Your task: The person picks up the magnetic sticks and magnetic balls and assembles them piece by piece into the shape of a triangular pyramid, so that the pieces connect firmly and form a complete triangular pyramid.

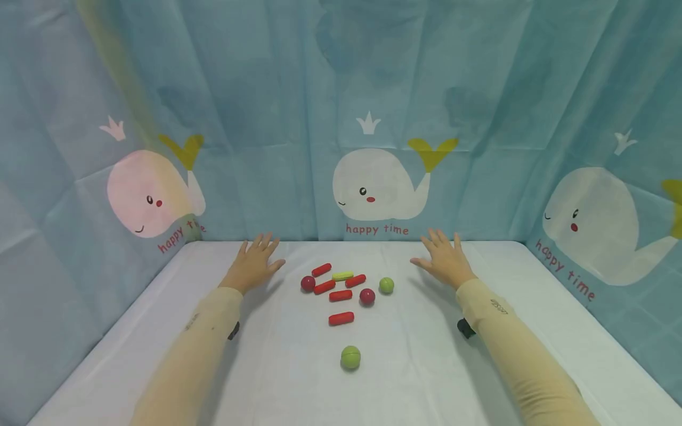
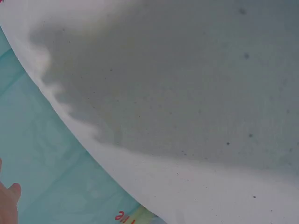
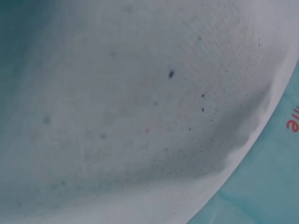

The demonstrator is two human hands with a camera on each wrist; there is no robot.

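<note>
My left hand (image 1: 254,264) is held over the back left of the table, fingers spread and holding nothing. Opposite it, my right hand (image 1: 444,259) is spread in the same way, also holding nothing. Between the two hands lie several red sausage-shaped pieces (image 1: 341,318) and one yellow-green stick (image 1: 343,276). A dark red ball (image 1: 308,284) is nearest the left hand; another dark red ball (image 1: 367,297) lies right of the middle. Closest to the right hand is a green ball (image 1: 386,285). In the left wrist view, part of a hand (image 2: 9,205) shows at the lower left edge.
A second green ball (image 1: 350,357) sits nearer the front of the white table (image 1: 288,378). Blue curtains (image 1: 266,148) with whale prints stand along the back and both sides. Dark wrist devices (image 1: 466,328) show beneath the beige sleeves.
</note>
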